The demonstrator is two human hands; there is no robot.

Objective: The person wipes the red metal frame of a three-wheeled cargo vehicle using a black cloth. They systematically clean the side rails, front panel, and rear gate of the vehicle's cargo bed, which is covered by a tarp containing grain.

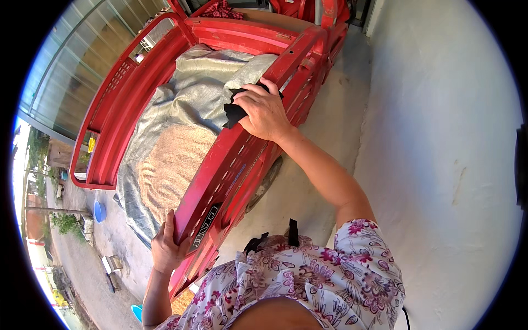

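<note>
My right hand [262, 111] presses a black cloth [236, 112] against the top rail of a red metal cargo bed's side panel [222, 152]. Lower down, near the end of that same rail, my left hand [168, 247] grips the edge, with its fingers over the top. Inside the bed lies a crumpled grey-green woven tarp [187, 103], and a heap of tan grain or husk-like material [177, 161] is spread on it. The tarp hangs out past the bed's open end.
A pale wall [433, 144] runs along the right, with a strip of concrete floor [321, 136] beside the vehicle. A wheel [266, 181] shows under the side panel. Outside at left are a blue basin [99, 211] and a small stool [112, 263]. A red checked cloth [222, 10] lies beyond the bed.
</note>
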